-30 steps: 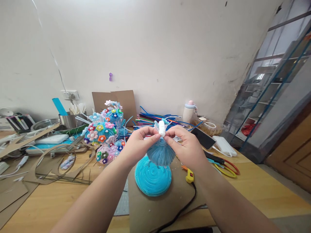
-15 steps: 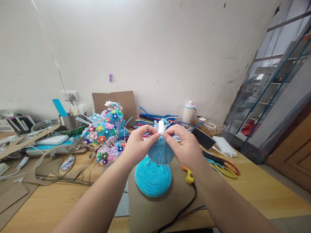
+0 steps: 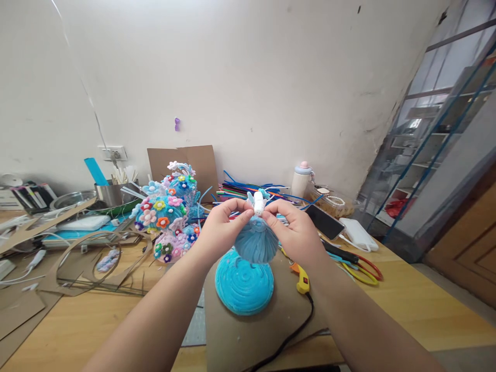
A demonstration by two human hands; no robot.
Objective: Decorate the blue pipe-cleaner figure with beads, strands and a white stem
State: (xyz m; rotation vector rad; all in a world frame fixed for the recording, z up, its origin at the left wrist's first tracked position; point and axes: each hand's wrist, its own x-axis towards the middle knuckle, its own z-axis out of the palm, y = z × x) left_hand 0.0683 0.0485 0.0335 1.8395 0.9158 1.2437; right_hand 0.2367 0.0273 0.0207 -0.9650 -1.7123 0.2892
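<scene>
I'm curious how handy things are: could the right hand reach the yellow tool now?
Probably yes: the yellow tool lies near the right hand, its handle uncovered, but that hand is busy holding the blue pleated piece.

From where I sat, I had the left forearm and right forearm, both bare, angled inward. The left hand and right hand faced each other at mid-view, thumbs and index fingers pinched, fingertips close together, other fingers mostly hidden.

Bright glare high on the wall, stretched edges
</scene>
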